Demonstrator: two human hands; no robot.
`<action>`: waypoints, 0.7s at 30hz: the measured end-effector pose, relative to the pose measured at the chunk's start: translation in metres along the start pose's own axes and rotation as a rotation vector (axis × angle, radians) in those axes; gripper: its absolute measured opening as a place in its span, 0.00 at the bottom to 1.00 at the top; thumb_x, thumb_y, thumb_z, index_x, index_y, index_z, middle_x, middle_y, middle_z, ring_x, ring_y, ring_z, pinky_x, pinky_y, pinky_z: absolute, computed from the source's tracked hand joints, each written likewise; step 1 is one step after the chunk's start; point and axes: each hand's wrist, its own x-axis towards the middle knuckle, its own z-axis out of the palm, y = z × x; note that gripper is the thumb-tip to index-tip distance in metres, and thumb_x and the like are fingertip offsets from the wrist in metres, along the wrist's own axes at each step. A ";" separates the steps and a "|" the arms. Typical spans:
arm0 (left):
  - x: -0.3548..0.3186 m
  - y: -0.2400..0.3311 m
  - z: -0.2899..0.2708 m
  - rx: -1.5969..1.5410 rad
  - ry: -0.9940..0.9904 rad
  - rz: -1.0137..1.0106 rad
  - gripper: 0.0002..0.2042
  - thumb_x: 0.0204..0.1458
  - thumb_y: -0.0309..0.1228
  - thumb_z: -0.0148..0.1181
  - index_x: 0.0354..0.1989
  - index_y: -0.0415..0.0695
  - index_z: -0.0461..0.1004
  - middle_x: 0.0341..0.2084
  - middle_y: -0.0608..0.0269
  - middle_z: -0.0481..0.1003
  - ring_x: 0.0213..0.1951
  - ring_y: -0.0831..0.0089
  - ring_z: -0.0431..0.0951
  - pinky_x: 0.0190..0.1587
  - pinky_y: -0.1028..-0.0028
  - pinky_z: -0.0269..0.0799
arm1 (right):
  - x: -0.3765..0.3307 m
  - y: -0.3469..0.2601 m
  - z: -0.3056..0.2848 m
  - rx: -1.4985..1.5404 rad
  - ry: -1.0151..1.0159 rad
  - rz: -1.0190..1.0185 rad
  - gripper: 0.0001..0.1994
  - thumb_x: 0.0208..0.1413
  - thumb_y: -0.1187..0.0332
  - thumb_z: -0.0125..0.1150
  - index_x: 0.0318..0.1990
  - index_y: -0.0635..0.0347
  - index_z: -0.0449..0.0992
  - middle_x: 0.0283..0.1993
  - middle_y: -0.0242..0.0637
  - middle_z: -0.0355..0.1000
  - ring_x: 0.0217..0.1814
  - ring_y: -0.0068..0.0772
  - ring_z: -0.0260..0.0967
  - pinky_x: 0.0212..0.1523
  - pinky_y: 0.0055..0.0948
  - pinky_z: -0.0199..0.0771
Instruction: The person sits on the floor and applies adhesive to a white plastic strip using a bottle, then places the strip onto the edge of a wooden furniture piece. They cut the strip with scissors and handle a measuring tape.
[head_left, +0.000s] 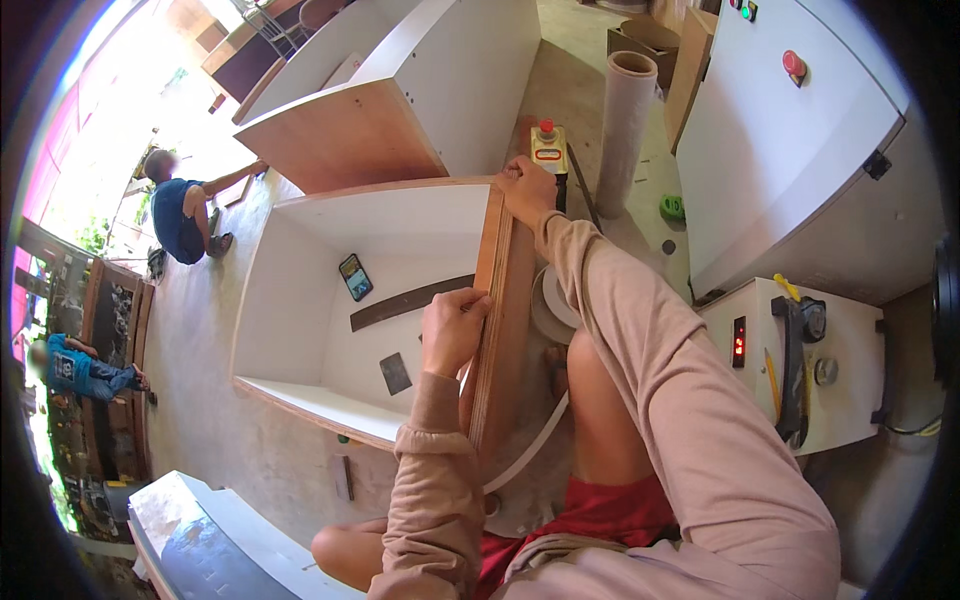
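A: Bystanders, far left: one person in blue (75, 368) is seen crouched by dark wooden frames, and a second person in a dark blue top (180, 215) is seated on the concrete floor (200, 340) further back.

B: Item next to the right?

A: An open white laminated cabinet carcass with raw plywood edges (300, 290) is laid on its side on the floor. Inside it are listed a dark-screened phone (355, 277), a long dark flat strip (405, 302) and a small grey square piece (395, 373).

B: Hands?

A: The left hand (452, 330) is closed around the front plywood edge of the cabinet's right-hand panel (497, 330), at about mid-length. The right hand (527, 188) is clamped over the far top corner of the same panel. A white edge-banding strip (530, 448) is seen curving out below the panel, beside a flat round roll (552, 305) by the person's knee.

B: Further right?

A: A small yellow and white device with a red knob (548, 148) is recorded just behind the right hand, then an upright cardboard tube (625, 125), a green object (672, 208) on the floor, and a white machine cabinet with a red button (790, 150).
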 end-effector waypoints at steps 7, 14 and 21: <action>-0.009 0.007 0.003 0.038 0.054 -0.003 0.14 0.58 0.35 0.70 0.44 0.36 0.87 0.35 0.43 0.86 0.34 0.57 0.88 0.42 0.65 0.81 | 0.016 0.001 -0.001 -0.044 -0.007 -0.077 0.15 0.54 0.58 0.72 0.45 0.56 0.84 0.45 0.49 0.84 0.51 0.54 0.82 0.54 0.45 0.80; -0.053 -0.005 0.005 0.103 0.167 0.088 0.12 0.59 0.35 0.68 0.38 0.37 0.87 0.32 0.44 0.84 0.35 0.49 0.86 0.43 0.59 0.80 | 0.020 0.011 -0.002 -0.158 -0.021 -0.141 0.16 0.57 0.53 0.65 0.44 0.54 0.85 0.44 0.46 0.84 0.50 0.49 0.82 0.53 0.42 0.79; -0.117 -0.012 -0.003 0.121 0.194 0.072 0.11 0.61 0.33 0.66 0.43 0.37 0.84 0.37 0.47 0.80 0.39 0.48 0.81 0.48 0.52 0.77 | 0.018 0.005 0.001 -0.228 0.035 -0.120 0.20 0.57 0.52 0.65 0.48 0.57 0.85 0.46 0.48 0.84 0.51 0.52 0.82 0.55 0.43 0.79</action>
